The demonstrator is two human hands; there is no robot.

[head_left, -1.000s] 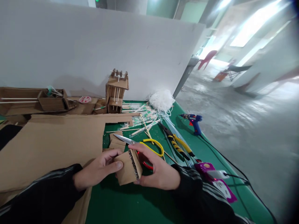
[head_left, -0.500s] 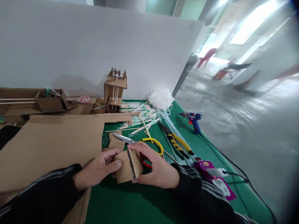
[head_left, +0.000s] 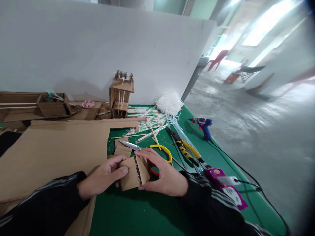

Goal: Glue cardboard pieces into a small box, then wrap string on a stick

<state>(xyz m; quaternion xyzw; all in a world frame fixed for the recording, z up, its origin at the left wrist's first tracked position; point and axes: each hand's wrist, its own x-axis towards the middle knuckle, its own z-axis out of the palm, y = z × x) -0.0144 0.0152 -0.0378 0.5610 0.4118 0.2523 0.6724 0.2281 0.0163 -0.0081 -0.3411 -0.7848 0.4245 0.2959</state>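
One head-worn view looks forward and down, close over the green table (head_left: pixel 137 213), white wall (head_left: pixel 98 49) behind it.

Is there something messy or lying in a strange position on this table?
Yes. Wooden sticks lie scattered crosswise on the green mat, and a white string tangle sits loose behind them. The scissors lie open.

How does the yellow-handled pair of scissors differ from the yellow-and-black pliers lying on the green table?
The scissors have slim, shiny silver blades and big yellow loop handles; the pliers have short dark jaws and long striped grips. The scissors lie right behind the right hand and partly under it; the pliers lie clear of it, further right. Both rest flat on the green table.
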